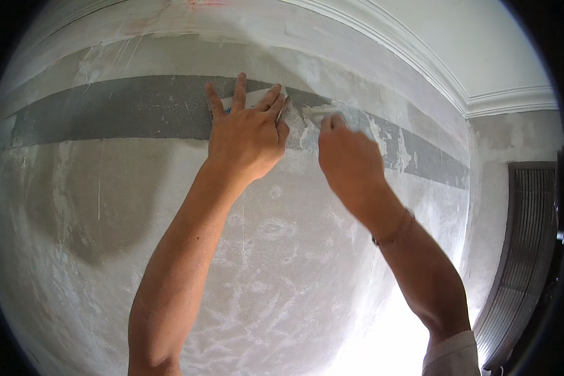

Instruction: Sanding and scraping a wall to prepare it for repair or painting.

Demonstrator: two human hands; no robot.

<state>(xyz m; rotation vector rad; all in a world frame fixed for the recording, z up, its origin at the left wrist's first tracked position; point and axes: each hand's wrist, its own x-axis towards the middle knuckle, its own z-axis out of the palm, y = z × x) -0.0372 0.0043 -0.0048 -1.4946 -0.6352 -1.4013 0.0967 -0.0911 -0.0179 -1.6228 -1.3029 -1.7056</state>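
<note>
My left hand (244,135) lies spread against the wall, fingers stretched apart over a flat white piece (257,97) with a little blue on it. Its palm covers much of that piece. Just to the right, my right hand (352,150) is closed around a scraper whose pale blade (319,113) shows beyond the fingers; the handle is hidden in the fist. The blade is at a dark grey band (113,109) running across the wall, where whitish patches (307,135) break up its surface. The two hands are apart.
The bare plaster wall (263,250) is mottled, with light smears and streaks. Moulded white cornice (420,53) runs along the ceiling. At the right stands a dark ribbed panel (523,250) on the adjoining wall. Bright light glares at the lower right.
</note>
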